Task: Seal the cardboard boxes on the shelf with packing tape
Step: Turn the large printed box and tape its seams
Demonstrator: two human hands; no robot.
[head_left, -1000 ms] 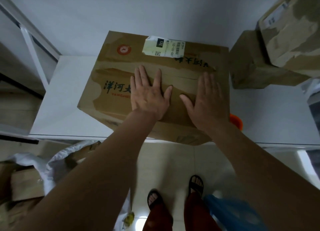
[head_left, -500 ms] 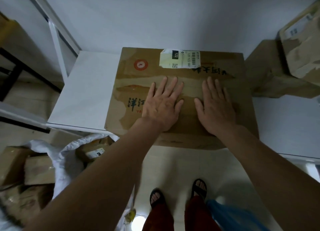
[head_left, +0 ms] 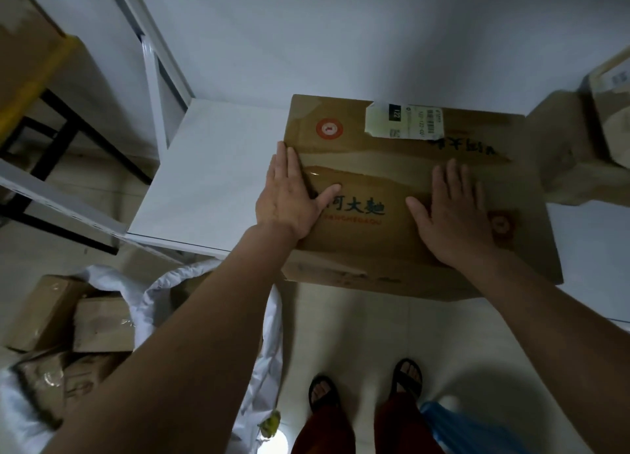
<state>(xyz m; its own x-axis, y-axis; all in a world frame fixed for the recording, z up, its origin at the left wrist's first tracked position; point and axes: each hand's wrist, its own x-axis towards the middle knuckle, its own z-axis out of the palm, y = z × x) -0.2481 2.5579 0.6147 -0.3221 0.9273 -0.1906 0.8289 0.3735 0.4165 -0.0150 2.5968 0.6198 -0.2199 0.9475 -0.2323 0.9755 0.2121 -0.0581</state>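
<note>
Right-hand boxes (head_left: 610, 112) cut by edge

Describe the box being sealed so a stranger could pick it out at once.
Start at the white shelf against the wall. The cardboard box overhangs its front edge, with the left hand and right hand flat on top. Unlike the boxes stacked further right, it bears a white shipping label.

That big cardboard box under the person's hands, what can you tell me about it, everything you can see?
The cardboard box is brown and flat-topped, lying on the white shelf, its near edge overhanging the front. Shiny clear tape runs across its closed top flaps. It bears dark printed characters, two round red marks and a partly peeled white shipping label near the back edge. The left hand lies flat at its left edge, the right hand flat on the top.
</note>
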